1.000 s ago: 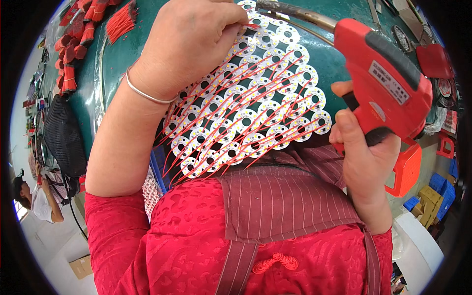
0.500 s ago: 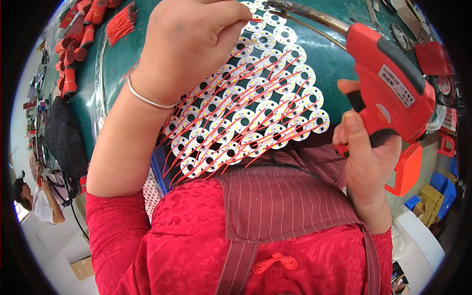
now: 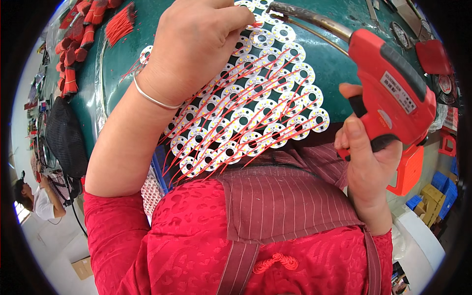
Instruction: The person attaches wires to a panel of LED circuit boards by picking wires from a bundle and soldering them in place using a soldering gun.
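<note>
My left hand (image 3: 199, 46) is closed in a pinch over the far part of a sheet of round white LED boards (image 3: 250, 92). Short red wire ends (image 3: 256, 23) stick out from its fingertips. In my right hand (image 3: 369, 152) is a red and black soldering gun (image 3: 396, 93), gripped by the handle with a finger near its trigger. Its dark metal tip (image 3: 273, 9) points left, close above the far boards and just right of the pinched wires. Red wires slant across many of the boards. My left hand hides some of the boards.
Bundles of red wire (image 3: 70, 81) and a loose pile of red wires (image 3: 120, 23) lie left on the green table (image 3: 324, 29). One board (image 3: 146, 50) sits apart by my left wrist. A black mesh bag (image 3: 65, 137) hangs at the left edge. Another person (image 3: 42, 201) is farther left.
My left hand has shifted slightly right, and the single board beside its wrist has come into sight. The soldering gun has moved a little right and down.
</note>
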Tool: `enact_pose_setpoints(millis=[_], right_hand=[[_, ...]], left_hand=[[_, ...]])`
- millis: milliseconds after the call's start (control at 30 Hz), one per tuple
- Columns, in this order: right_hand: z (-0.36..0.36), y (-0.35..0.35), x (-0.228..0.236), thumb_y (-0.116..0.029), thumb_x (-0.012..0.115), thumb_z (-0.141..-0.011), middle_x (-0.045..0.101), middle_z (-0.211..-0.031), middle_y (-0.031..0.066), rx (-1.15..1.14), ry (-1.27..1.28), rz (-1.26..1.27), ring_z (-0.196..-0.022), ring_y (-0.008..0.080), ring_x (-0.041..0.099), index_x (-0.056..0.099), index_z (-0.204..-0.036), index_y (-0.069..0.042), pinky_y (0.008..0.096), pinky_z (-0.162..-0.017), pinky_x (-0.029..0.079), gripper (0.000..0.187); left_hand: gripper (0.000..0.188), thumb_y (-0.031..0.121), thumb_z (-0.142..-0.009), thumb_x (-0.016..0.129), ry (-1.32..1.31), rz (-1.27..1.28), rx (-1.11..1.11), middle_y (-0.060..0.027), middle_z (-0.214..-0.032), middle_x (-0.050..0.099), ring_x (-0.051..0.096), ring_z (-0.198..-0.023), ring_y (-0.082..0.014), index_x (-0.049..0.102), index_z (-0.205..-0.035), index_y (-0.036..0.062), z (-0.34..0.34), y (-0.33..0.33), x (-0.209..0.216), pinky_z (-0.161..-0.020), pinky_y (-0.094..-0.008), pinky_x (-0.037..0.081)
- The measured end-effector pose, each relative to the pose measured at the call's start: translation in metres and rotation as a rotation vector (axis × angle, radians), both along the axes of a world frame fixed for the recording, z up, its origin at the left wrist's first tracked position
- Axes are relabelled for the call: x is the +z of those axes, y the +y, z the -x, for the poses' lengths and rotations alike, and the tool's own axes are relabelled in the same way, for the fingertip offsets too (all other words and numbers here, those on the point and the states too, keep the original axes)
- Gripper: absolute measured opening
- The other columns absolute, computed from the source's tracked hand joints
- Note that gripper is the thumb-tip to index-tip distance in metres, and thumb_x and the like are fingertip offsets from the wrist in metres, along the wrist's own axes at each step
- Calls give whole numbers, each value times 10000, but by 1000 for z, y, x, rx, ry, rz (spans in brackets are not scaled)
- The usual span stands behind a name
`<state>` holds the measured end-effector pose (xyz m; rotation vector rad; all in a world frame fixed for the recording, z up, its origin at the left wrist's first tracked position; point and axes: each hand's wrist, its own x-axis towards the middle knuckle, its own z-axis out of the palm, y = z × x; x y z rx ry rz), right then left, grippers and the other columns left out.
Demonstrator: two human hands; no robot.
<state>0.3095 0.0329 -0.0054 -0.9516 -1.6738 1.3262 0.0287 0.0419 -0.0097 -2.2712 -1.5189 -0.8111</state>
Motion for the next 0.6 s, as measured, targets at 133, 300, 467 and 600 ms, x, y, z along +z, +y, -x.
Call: enact_pose_setpoints(millis=[133,300,467,600], right_hand=[[2,-1,0,-30,613,-941,590,-1256,223,-30,25,21,-662,76,551,565,-1091,18,235,-564,499,165],[3,-2,1,-32,618,-939,590,-1257,226,-29,34,36,-659,75,550,572,-1051,12,233,-564,498,129],[2,-2,2,-38,624,-937,592,-1258,230,-20,7,37,-659,77,554,576,-1028,12,234,-569,500,114],[2,-1,2,-40,628,-936,594,-1257,232,-16,5,20,-662,78,556,579,-1024,16,235,-570,500,115]], left_hand=[[143,20,-706,693,-10,16,11,-71,-723,545,566,-697,-304,682,-805,123,-3,-1,1,-637,-399,453],[125,28,-728,677,-18,31,24,-79,-730,552,569,-700,-311,671,-810,122,-5,-3,3,-641,-404,456],[120,23,-738,666,14,122,67,-96,-743,571,588,-715,-328,673,-821,110,-6,-4,5,-641,-417,469],[117,18,-742,674,-64,121,36,-103,-733,576,598,-708,-332,686,-824,100,-4,-1,1,-630,-416,478]])
